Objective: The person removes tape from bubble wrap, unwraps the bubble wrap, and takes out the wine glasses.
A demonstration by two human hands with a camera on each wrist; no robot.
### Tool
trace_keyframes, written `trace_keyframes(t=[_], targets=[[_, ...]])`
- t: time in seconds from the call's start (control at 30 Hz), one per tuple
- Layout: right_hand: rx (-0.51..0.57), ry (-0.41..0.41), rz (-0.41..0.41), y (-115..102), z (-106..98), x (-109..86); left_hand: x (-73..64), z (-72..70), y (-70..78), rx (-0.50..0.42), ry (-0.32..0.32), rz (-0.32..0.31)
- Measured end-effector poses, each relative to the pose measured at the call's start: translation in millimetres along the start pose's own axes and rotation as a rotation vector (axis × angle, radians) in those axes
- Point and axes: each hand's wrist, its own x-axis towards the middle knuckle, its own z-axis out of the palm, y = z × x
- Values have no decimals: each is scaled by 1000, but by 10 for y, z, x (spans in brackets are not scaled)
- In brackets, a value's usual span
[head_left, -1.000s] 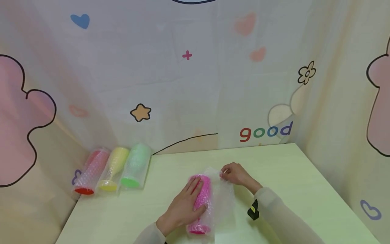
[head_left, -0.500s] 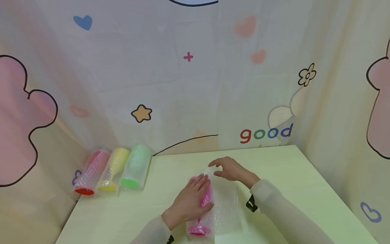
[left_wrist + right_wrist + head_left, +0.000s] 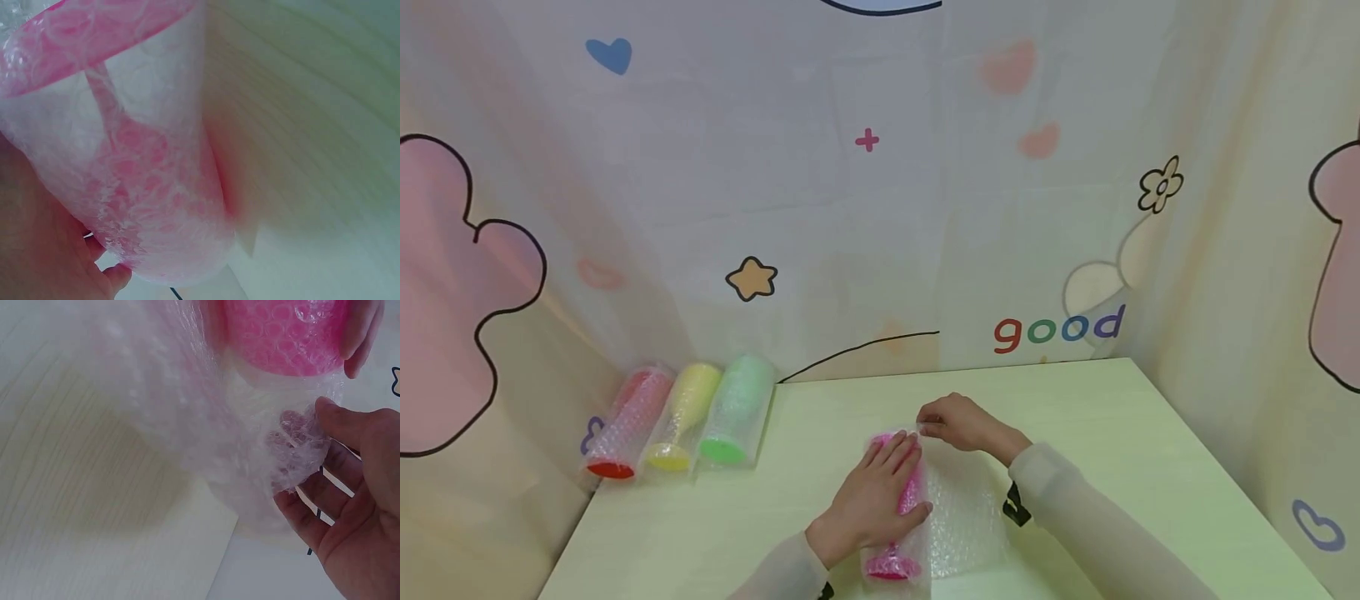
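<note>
A pink stemmed goblet [image 3: 892,568] lies on its side on the table, its foot toward me, in clear bubble wrap [image 3: 966,517] with a loose flap spread to the right. My left hand [image 3: 868,504] rests across the goblet, fingers stretched over the wrap and thumb out to the right. In the left wrist view the goblet's stem and bowl [image 3: 144,162] show through the bubbles. Beyond the goblet's rim, my right hand [image 3: 962,423] pinches the bubble wrap's far edge. The right wrist view shows that hand's thumb and fingers [image 3: 300,515] on the crumpled edge.
At the back left of the pale table [image 3: 1075,417] lie three bubble-wrapped goblets: a red one [image 3: 628,425], a yellow one [image 3: 683,417] and a green one [image 3: 737,408]. A printed curtain [image 3: 850,208] stands behind and at both sides.
My right hand has let go of the wrap's flap, moved left and taken its far edge near the goblet's rim. The flap has settled flatter. My left hand has shifted slightly right.
</note>
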Motion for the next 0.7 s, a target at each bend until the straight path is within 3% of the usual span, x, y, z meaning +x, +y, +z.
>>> trace_keyframes(t=[0.2, 0.37, 0.53, 0.7], targets=[[-8, 44, -33, 116, 20, 12, -19, 9, -25, 13, 17, 10], [32, 65, -10, 216, 20, -24, -48, 10, -43, 4, 31, 15], [78, 85, 61, 315, 12, -80, -89, 36, -87, -14, 48, 12], [82, 132, 192, 465, 17, -159, -166, 57, -154, -57, 64, -6]])
